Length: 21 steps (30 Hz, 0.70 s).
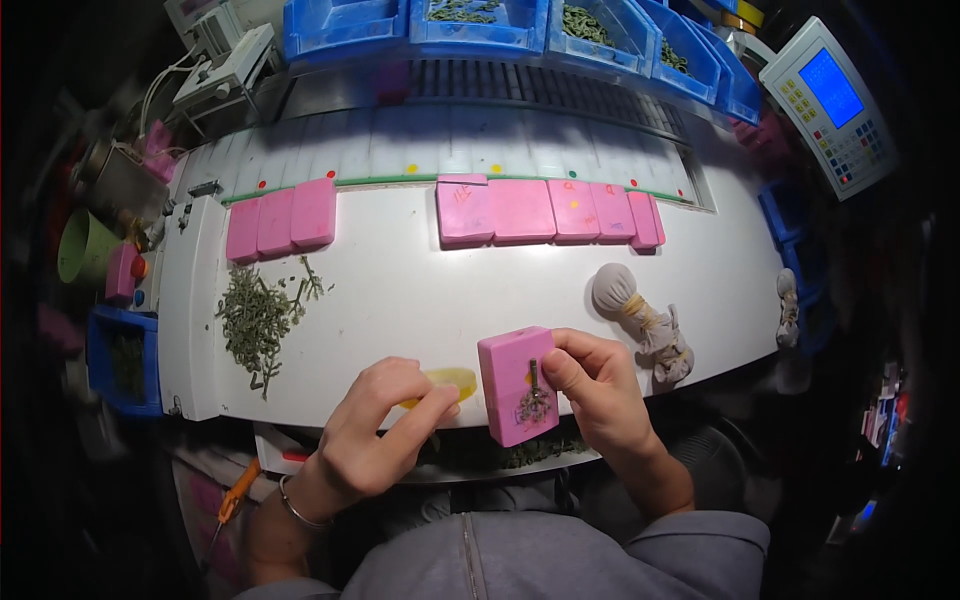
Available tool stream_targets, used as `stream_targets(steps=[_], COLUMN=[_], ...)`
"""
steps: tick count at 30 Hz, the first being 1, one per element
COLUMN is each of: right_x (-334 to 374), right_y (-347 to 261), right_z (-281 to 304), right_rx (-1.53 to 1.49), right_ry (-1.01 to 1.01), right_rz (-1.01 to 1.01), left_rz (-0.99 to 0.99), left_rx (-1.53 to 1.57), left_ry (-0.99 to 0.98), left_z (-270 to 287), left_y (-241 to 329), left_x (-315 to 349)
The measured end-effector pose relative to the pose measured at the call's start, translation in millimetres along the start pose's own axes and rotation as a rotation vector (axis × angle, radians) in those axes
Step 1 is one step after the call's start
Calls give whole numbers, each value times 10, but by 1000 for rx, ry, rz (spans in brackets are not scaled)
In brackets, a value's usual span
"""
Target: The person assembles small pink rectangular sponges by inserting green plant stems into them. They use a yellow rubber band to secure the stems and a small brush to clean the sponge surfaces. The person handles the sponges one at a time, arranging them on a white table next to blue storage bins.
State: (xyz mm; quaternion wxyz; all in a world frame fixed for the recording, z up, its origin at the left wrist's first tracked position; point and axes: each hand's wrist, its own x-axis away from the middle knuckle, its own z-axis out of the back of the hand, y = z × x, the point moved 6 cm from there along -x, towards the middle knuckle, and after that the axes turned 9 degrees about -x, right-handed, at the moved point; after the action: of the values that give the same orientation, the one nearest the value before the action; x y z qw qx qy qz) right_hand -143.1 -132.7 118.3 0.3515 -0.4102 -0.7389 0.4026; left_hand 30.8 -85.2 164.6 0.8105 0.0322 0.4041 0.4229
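My right hand (pixel 600 385) grips a pink rubber mould block (pixel 500 385) upright by its right side, thumb pressed on its broad face. Against that face is a small dark green branched piece (pixel 535 402), with a stem at the top and a cluster below. My left hand (pixel 385 420) is beside the block on the left, its thumb and fingers drawn together in a pinch; what they hold, if anything, is hidden. Just behind those fingertips shows a yellow, rounded, see-through thing (pixel 452 381). Whether the fingers touch it I cannot tell.
Several pink blocks (pixel 520 210) line the back of the white table (pixel 400 310). A pile of green pieces (pixel 255 315) lies left; cloth bundles (pixel 645 315) tied with bands lie right. Blue bins (pixel 480 28) stand behind, a control panel (pixel 830 105) at far right.
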Motion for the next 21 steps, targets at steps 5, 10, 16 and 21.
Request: stream_targets(steps=[5,10,16,21], right_x=[39,36,73,124], right_y=[-18,8,-8,-89], right_z=[-154,-121,-144,-208], right_rx=[-49,-2,35,227], right_ry=[-27,67,111,123], right_rz=[0,78,131,280], left_rz=[1,399,765,909], left_rx=[26,1,643,818], left_ry=[115,-10,-62,-144], left_z=[-105,-165,-275,-365], left_y=[46,61,-87,-131], left_x=[69,59,103,67])
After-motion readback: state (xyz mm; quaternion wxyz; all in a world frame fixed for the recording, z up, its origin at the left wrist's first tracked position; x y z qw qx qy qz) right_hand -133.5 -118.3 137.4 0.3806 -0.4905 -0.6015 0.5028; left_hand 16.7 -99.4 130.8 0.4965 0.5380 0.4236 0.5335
